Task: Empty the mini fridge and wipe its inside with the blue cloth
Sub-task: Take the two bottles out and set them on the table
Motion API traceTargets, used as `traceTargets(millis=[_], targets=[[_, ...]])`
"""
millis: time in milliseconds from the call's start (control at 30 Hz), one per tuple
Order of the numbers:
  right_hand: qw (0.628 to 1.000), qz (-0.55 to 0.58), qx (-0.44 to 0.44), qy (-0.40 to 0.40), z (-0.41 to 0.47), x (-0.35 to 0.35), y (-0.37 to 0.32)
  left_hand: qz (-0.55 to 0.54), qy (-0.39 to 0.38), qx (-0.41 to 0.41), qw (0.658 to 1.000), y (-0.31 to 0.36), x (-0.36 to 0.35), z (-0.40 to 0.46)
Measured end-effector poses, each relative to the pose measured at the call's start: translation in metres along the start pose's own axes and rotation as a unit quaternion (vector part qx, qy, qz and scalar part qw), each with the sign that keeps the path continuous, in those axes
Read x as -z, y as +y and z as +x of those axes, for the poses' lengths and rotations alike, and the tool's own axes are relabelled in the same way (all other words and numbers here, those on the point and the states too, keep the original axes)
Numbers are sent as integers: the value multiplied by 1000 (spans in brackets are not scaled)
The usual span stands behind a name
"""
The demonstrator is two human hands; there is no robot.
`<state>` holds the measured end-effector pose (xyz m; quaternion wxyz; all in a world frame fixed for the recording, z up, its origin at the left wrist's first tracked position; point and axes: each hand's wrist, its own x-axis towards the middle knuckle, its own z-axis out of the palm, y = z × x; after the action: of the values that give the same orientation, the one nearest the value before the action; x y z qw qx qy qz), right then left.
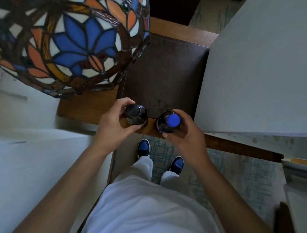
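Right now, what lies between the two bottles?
Nothing: in the head view only bare wooden table edge shows between the black-capped bottle and the blue-capped bottle.

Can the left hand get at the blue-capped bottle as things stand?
Probably not right now: the left hand is wrapped around the black-capped bottle, and the right hand already grips the blue-capped bottle. The bottles sit close together, so freeing the left hand would clear the way.

The dark inlay of the bench (164, 74) lies bare from its near edge to its far edge, open to a hand. The stained-glass lampshade (63, 32) overhangs its left side; a white panel (265, 70) walls its right edge.
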<state>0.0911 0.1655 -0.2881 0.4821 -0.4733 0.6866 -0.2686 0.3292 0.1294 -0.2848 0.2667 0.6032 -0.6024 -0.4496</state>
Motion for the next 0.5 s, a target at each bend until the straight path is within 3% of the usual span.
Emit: traceTargets(millis=[500], targets=[[995, -91, 36, -1, -6, 1, 2, 64, -34, -29, 997, -4, -2, -2]])
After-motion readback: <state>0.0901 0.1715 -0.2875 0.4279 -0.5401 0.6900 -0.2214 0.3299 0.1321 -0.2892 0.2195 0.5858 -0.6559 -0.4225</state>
